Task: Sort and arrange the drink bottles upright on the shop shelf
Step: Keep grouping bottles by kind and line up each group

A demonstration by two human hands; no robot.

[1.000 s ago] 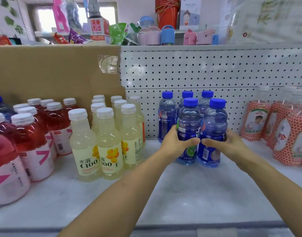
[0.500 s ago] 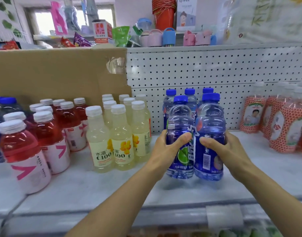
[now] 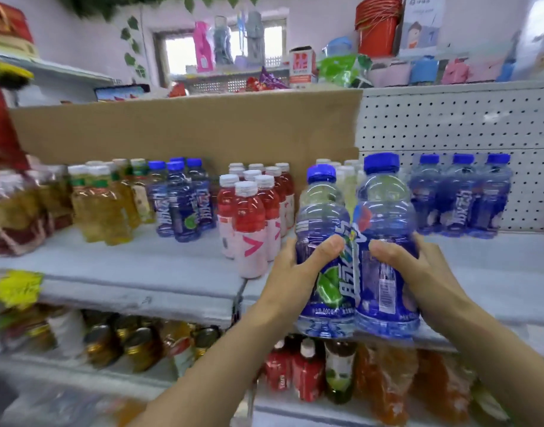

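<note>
We hold two clear plastic drink bottles with blue screw caps and glossy blue wrap labels, one in each hand. They are upright and pressed side by side at about five o'clock in the view, just in front of the lip of the grey shop shelf (image 3: 141, 272). Our left hand (image 3: 295, 272) curls round the lime-label bottle (image 3: 323, 211), with the thumb laid across the front. Our right hand (image 3: 418, 269) wraps the barcode bottle (image 3: 388, 204) the same way.

Both look full, so we judge them fairly heavy. The thin ribbed walls should give a little under a squeeze, and the shiny film may slip. The best hold seems to be at the top of the label, where our thumbs sit.

At nine o'clock from the pair, beyond the red drinks with white caps (image 3: 249, 217), stands a matching blue-capped cluster (image 3: 181, 204). At two o'clock, three more blue bottles (image 3: 458, 195) stand against the white pegboard (image 3: 449, 124).
</note>
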